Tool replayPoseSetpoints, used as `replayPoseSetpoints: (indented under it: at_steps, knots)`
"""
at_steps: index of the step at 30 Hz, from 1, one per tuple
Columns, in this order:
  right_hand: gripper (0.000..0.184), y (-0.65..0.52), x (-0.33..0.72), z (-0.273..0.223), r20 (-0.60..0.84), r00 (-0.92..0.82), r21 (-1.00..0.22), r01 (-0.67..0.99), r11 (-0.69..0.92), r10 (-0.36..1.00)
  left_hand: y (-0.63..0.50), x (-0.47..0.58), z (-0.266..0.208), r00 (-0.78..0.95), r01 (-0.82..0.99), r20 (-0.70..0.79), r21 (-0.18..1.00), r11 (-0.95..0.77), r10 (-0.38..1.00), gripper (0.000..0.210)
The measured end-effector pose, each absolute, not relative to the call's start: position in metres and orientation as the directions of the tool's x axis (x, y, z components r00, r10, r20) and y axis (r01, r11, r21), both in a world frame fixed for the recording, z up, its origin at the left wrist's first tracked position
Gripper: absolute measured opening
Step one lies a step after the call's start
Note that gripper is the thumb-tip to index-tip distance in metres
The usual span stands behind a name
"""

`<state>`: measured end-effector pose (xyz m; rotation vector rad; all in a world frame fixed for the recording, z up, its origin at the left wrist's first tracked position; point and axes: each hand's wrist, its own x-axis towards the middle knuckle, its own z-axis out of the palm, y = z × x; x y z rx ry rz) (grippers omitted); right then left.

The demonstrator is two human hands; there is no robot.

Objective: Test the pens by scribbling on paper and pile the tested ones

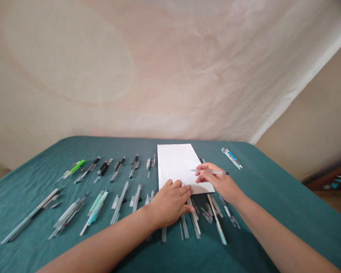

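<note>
On green cloth [267,178], facing pale fabric [170,68]. Pinching one pen [220,172] in right hand [217,182], resting left hand [170,199] unclenched on one paper [176,163], with six rear pen clusters [104,170] at nine o'clock.

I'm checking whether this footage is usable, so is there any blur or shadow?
All in the head view: many pens look smeared, perhaps from motion; the paper is the brightest thing on the cloth; soft shadow darkens the cloth beside the right forearm.
</note>
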<state>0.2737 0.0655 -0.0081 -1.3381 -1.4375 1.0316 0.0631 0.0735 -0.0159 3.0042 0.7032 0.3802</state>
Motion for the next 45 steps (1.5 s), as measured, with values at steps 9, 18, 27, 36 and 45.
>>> replayPoseSetpoints:
  at_steps: [9, 18, 27, 36, 45]
  knots:
    - [0.008, 0.057, 0.285, -0.036, 0.061, -0.012, -0.902, 0.428, 0.060, 0.998, 0.077, 0.062, -0.017, 0.882, 0.443, 0.173, 0.010, -0.896, 0.438, 0.042]
    - [0.005, 0.059, 0.297, -0.049, 0.166, 0.054, -0.796, 0.597, 0.102, 0.985, 0.075, 0.064, -0.021, 0.869, 0.469, 0.177, 0.001, -0.883, 0.461, 0.042]
    - [0.008, 0.059, 0.294, -0.049, 0.231, 0.007, -0.666, 0.730, 0.153, 0.973, 0.074, 0.066, -0.023, 0.864, 0.475, 0.181, 0.016, -0.880, 0.469, 0.040]
    - [0.009, 0.060, 0.294, -0.048, 0.225, -0.006, -0.660, 0.735, 0.157, 0.974, 0.074, 0.067, -0.023, 0.862, 0.475, 0.182, 0.031, -0.879, 0.472, 0.040]
    - [0.009, 0.059, 0.292, -0.047, 0.254, 0.038, -0.650, 0.746, 0.142, 0.966, 0.074, 0.067, -0.023, 0.865, 0.476, 0.172, 0.024, -0.879, 0.472, 0.040]
